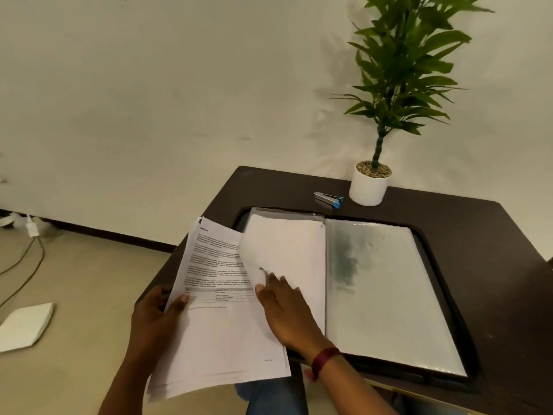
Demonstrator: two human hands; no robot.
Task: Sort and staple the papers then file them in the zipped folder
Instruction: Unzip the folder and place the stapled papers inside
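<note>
Left hand [158, 316], low in the frame, grips a printed sheaf [224, 319] by its left edge, thumb on top. Right hand [284, 307] fingers pinch the curled edge of a white sheet [287, 247] in the open zipped folder [383, 280], centre right on the surface [449, 211]. Probably best: lift that sheet only slightly, then slide the sheaf in flat and squared.

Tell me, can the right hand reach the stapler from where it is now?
Probably yes. The stapler lies uncovered on the table beyond the folder, beside the plant pot. The right hand rests on a white sheet and would have to leave it first.
</note>
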